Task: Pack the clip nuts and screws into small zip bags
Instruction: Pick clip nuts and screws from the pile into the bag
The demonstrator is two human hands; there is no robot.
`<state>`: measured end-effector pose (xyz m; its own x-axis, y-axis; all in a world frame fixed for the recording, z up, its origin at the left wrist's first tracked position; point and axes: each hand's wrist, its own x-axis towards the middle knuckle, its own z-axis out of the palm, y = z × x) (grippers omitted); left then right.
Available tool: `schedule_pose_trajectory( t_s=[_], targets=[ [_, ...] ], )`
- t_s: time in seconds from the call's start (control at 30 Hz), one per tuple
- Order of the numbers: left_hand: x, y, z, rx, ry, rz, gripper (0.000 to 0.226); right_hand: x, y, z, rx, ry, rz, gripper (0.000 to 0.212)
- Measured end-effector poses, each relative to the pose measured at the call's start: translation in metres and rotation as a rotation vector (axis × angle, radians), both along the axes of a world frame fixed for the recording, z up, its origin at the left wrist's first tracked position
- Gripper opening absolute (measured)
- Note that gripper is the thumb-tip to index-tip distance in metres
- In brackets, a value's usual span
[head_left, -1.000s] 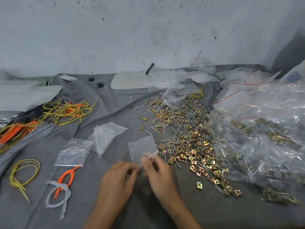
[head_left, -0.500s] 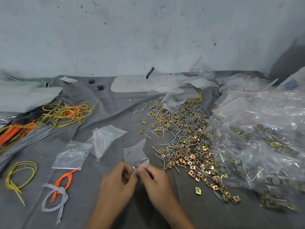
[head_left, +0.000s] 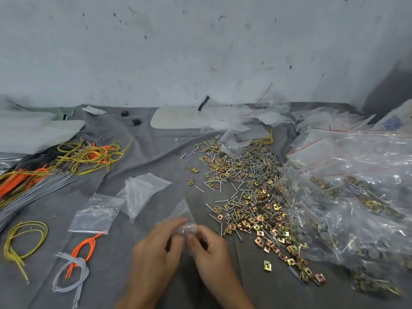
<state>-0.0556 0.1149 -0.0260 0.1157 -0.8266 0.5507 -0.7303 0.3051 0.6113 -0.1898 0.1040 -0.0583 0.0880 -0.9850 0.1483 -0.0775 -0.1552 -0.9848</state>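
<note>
My left hand (head_left: 156,253) and my right hand (head_left: 209,248) meet low in the middle, and both pinch the near edge of a small clear zip bag (head_left: 184,212) that stands up and looks blurred. To the right lies a wide heap of brass clip nuts and silver screws (head_left: 249,201) on the grey cloth (head_left: 156,157). One clip nut (head_left: 267,265) lies apart near my right hand. Two more small zip bags (head_left: 95,214) (head_left: 140,192) lie flat to the left.
Large clear bags of packed hardware (head_left: 356,197) pile up on the right. Bundles of yellow, orange and grey wire (head_left: 84,155) spread along the left, with loose loops (head_left: 73,264) near the front. A grey wall stands behind, with plastic scraps at its foot.
The bag between my fingers has gone from flat to bunched and upright, and both hands have closed in together on its near edge.
</note>
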Motion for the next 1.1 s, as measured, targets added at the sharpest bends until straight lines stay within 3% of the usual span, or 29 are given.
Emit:
schedule_pose_trajectory(
  t_s=[0.13,0.33,0.43,0.57,0.67,0.77,0.9,1.1],
  targets=[
    [-0.005,-0.006,-0.014,-0.345,-0.132,0.034,0.024,0.000,0.000,0.001,0.040,-0.109,-0.019,0.022],
    [0.004,-0.010,-0.032,-0.361,-0.240,0.112,0.019,-0.001,0.001,-0.002,0.028,-0.080,-0.063,0.019],
    [0.004,-0.010,-0.027,-0.204,-0.282,0.145,0.025,-0.001,0.000,-0.003,0.019,-0.002,-0.067,0.011],
    [-0.005,-0.014,-0.017,0.263,-0.151,0.143,0.030,-0.002,0.004,0.000,0.031,0.084,-0.110,0.008],
    [-0.011,-0.017,-0.018,0.481,-0.142,0.118,0.044,-0.019,-0.002,0.011,-0.195,0.409,-0.228,0.012],
    [-0.013,-0.021,-0.015,0.538,-0.155,0.130,0.039,-0.050,-0.020,0.023,-0.331,0.731,-0.307,0.019],
    [-0.017,-0.021,-0.011,0.574,-0.181,0.124,0.034,-0.077,-0.029,0.019,-0.181,1.036,-0.186,0.030],
    [-0.020,-0.016,-0.011,0.609,-0.124,0.136,0.033,-0.080,-0.033,0.015,-0.207,1.081,-0.173,0.027]
  ],
)
